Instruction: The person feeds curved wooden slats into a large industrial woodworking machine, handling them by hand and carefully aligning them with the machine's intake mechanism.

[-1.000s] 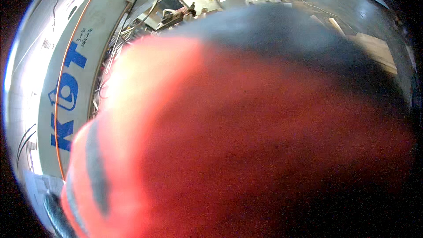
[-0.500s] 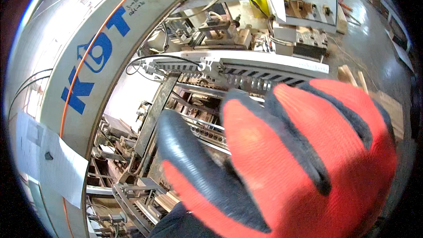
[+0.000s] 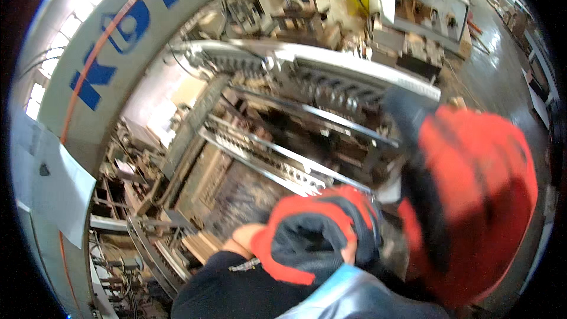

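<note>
My right hand [image 3: 472,201], in a red and dark grey work glove, is raised at the right, close to me. Motion smears its fingers; one dark finger or thumb points up, and I make out nothing held. My left hand [image 3: 319,230], gloved alike, is curled near my body at the lower middle, its fingers bent round toward the palm. What it holds, if anything, is hidden. Bare wrist shows between this glove and a black sleeve [image 3: 218,289]. Beyond both hands lies a machine bed with metal rails [image 3: 277,153], which neither hand visibly touches.
A curved pale machine frame [image 3: 139,59] with blue lettering and an orange cord [image 3: 88,65] rises at the left, with a paper sheet [image 3: 68,183] on it. A white beam [image 3: 331,56] crosses beyond the rails. Wooden strips [image 3: 204,245] lie at lower left. Grey floor [image 3: 490,65] runs along the right.
My right hand has moved right, uncovering the rails. My left glove has come into view at the lower middle. The whole view has shifted and blurred.
</note>
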